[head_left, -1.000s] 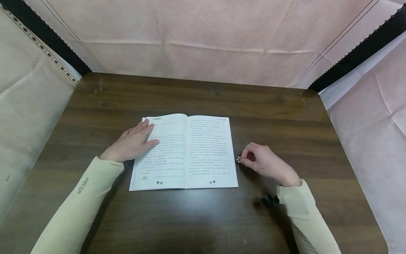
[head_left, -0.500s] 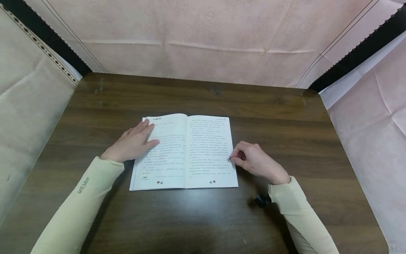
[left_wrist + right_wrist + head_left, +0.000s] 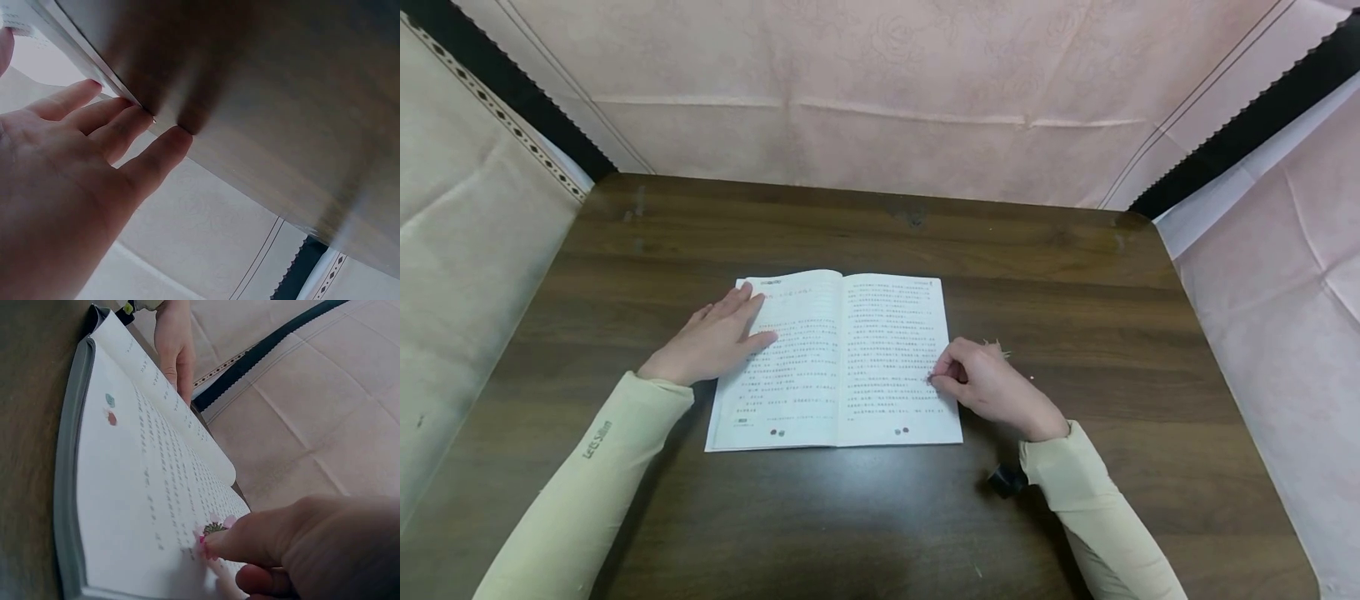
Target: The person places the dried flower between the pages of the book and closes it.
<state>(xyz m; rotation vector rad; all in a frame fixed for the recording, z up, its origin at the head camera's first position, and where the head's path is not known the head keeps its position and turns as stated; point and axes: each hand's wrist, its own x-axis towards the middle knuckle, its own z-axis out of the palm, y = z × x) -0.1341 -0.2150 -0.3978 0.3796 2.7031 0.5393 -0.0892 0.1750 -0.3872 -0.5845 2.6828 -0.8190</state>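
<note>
From my seat, the broadest thing I see is pale pink cloth [image 3: 880, 125], creased and faintly patterned, around the far edge and sides of a dark brown, wood-grained table [image 3: 850, 517]. The person's sleeves [image 3: 587, 467] are a light cream-green fabric. Midway on the tabletop an open paperback book [image 3: 895, 350] lies flat, its smooth white pages bowed gently at the spine and lined with small dark print. The left hand [image 3: 709, 340] rests on the left page's outer edge, thumb angled over the paper and fingers extended, some apart. The right hand [image 3: 992, 390] is over the right page's outer margin, forefinger and thumb pinched together on a small flower [image 3: 215, 527]. I find that flower right at the fingertips, partly covered by them, its thin pink petals ringing a darker, greenish centre; whether it touches the paper I can't tell. Pale, thin wisps [image 3: 997, 348] poke out behind that hand. Smallest are two round printed spots [image 3: 111, 409], one reddish, one greenish, near the page's bottom edge.
</note>
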